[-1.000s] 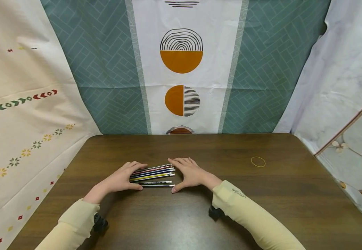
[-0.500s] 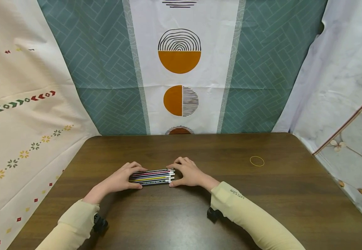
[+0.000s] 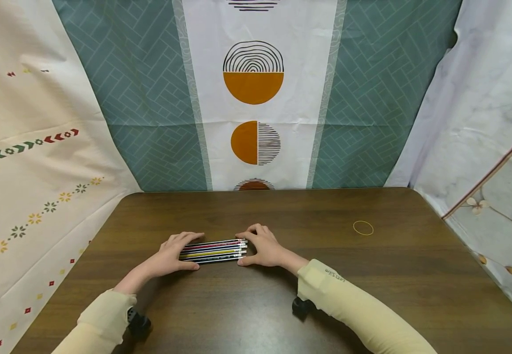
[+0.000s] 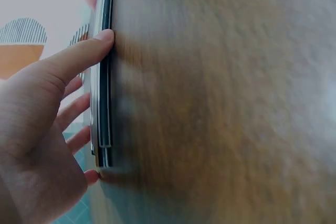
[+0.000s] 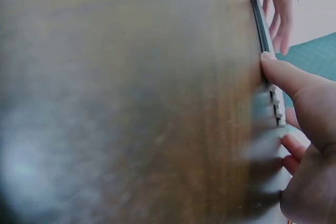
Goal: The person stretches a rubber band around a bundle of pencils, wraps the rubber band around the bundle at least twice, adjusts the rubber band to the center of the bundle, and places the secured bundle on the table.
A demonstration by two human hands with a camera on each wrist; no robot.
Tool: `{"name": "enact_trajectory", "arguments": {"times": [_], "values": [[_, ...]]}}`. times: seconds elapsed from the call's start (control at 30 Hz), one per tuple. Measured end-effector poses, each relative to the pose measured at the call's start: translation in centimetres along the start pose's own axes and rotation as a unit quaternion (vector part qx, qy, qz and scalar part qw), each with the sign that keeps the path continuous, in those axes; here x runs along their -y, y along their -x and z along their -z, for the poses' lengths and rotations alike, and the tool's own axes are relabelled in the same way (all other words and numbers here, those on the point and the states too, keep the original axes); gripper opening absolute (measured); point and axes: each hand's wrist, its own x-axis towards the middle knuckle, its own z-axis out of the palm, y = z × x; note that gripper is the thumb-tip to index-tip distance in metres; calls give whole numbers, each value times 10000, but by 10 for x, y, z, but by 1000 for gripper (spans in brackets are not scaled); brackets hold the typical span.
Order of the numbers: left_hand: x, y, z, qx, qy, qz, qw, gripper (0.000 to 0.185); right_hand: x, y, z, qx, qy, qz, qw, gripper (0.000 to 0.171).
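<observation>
Nearest the camera, two pale yellow sleeves (image 3: pixel 362 314) reach forward over the dark brown wooden worktop (image 3: pixel 256 305), each with a small black wrist device beneath it. Past them, the left hand (image 3: pixel 167 256) and the right hand (image 3: pixel 265 248) face each other across a flat row of coloured pencils (image 3: pixel 213 250) lying side by side near the middle of the worktop. The left hand cups the left ends, thumb pressed against the near side and fingers curled over the far side; the left wrist view shows the thumb tip (image 4: pixel 100 43) against the pencil stack (image 4: pixel 103 77). The right hand grips the eraser ends the same way, thumb on the near edge and fingers bent over the top; its thumb tip (image 5: pixel 268 59) touches the pencils (image 5: pixel 261 22) in the right wrist view. Nothing lies between the hands and the pencils.

Farther back and well to the right, a thin yellow rubber band (image 3: pixel 363 227) lies flat on the worktop, apart from everything else. Behind the worktop hangs a teal and white cloth backdrop with orange half-circles (image 3: pixel 253 88), flanked by a cream patterned cloth (image 3: pixel 30 162) on the left and a white floral cloth (image 3: pixel 490 147) on the right.
</observation>
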Motion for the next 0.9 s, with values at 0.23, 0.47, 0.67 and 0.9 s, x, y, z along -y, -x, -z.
{"name": "enact_trajectory", "arguments": {"times": [0.23,0.47,0.67,0.9], "values": [[8,6,-4,-198,723,-22,9972,94,-3,7,-7,247,371,-205,9988,94],[10,5,-11,-209,1211,190,9922,100,-1,12,-13,546,842,-662,9927,93],[5,2,-15,-165,1457,226,9889,99,0,10,-22,548,1107,-819,9890,93],[1,-4,-20,-240,1605,182,9866,100,3,8,-23,559,1095,-885,9885,93]]}}
